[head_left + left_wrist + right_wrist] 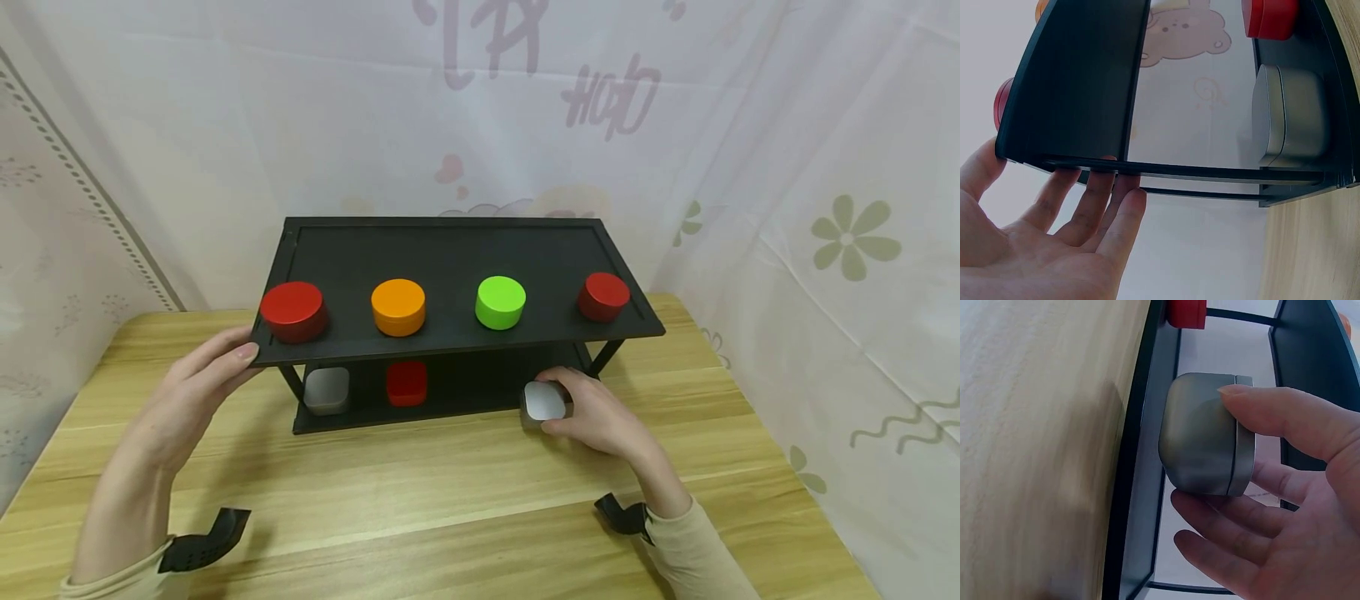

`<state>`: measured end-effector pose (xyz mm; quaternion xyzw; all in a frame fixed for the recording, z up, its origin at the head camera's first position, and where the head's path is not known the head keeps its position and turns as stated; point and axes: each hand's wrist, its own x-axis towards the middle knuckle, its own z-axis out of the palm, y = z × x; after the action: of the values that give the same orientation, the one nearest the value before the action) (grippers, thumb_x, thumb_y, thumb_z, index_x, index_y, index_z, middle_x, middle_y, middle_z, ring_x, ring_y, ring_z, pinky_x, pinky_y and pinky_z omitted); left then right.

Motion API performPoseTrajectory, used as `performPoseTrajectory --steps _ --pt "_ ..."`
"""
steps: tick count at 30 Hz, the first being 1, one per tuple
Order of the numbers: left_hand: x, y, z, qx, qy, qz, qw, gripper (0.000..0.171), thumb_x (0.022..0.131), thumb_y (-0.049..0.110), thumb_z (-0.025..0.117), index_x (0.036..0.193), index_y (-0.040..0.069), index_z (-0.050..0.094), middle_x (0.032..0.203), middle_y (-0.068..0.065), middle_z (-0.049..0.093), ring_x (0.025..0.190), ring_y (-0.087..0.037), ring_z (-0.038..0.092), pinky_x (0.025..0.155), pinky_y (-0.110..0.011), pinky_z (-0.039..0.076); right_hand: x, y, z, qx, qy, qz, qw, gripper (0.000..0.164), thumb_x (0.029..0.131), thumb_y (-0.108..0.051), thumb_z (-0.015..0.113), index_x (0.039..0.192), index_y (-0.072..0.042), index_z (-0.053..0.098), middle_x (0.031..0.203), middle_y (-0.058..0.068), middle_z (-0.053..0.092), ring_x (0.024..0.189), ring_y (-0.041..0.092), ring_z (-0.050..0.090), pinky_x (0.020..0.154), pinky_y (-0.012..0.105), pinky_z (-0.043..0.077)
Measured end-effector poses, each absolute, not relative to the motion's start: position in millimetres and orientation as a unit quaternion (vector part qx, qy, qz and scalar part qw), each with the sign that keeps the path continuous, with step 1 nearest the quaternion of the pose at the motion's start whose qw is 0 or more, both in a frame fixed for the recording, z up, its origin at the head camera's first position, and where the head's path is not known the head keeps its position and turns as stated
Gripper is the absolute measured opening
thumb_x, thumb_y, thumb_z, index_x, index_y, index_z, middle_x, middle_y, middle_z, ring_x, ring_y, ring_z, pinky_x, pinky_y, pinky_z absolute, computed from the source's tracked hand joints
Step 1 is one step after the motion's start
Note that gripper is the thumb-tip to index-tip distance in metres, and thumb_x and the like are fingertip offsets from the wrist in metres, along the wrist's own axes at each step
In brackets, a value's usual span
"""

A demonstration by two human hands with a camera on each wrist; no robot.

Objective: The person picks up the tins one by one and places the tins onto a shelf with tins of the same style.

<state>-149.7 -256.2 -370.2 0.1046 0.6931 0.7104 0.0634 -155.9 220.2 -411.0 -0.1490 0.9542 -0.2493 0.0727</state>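
Observation:
A black two-tier shelf (442, 250) stands on a wooden table. My left hand (198, 387) grips the left end of its upper board, the thumb at the front corner and the fingers along the side edge, as the left wrist view shows. With thumb and fingers my right hand (600, 417) holds a silver square tin (1200, 434) with rounded corners and a lid, at the right front of the lower board. Whether the tin touches the board is unclear. Another silver tin (1300, 115) and a red square tin (407, 384) sit on the lower board's left half.
Along the upper board's front stand a large red round tin (295, 312), an orange one (398, 307), a green one (500, 302) and a smaller red one (603, 297). Printed white cloth (360, 133) hangs behind and beside the wooden table (420, 508).

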Motion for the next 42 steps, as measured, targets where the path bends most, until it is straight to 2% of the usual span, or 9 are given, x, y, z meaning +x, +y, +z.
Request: performPoseTrajectory --steps 18,26,42 --pt "-150 -256 -370 0.104 0.691 0.712 0.068 0.036 0.1 0.013 0.041 0.135 0.004 0.045 0.123 0.006 0.056 0.115 0.002 0.054 0.095 -0.01 0.034 -171 207 -411 -0.146 0.948 -0.274 0.061 0.054 0.074 -0.027 0.078 0.123 -0.026 0.055 0.126 -0.006 0.056 0.107 0.015 0.054 0.09 0.035 0.047" --pt "-149 -257 -370 0.105 0.691 0.712 0.068 0.036 0.101 0.013 0.04 0.136 0.005 0.044 0.124 0.006 0.056 0.116 0.002 0.053 0.095 -0.01 0.034 -179 202 -414 -0.152 0.943 -0.29 0.055 0.053 0.073 -0.027 0.077 0.121 -0.027 0.056 0.122 -0.006 0.056 0.101 0.014 0.054 0.088 0.035 0.049" --pt "-148 -255 -368 0.101 0.697 0.706 0.069 0.037 0.1 0.013 0.041 0.136 0.006 0.043 0.123 0.007 0.058 0.114 0.001 0.054 0.095 -0.011 0.034 -192 192 -421 -0.161 0.936 -0.309 0.047 0.054 0.072 -0.021 0.076 0.123 -0.021 0.057 0.12 -0.001 0.055 0.098 0.017 0.053 0.085 0.033 0.048"
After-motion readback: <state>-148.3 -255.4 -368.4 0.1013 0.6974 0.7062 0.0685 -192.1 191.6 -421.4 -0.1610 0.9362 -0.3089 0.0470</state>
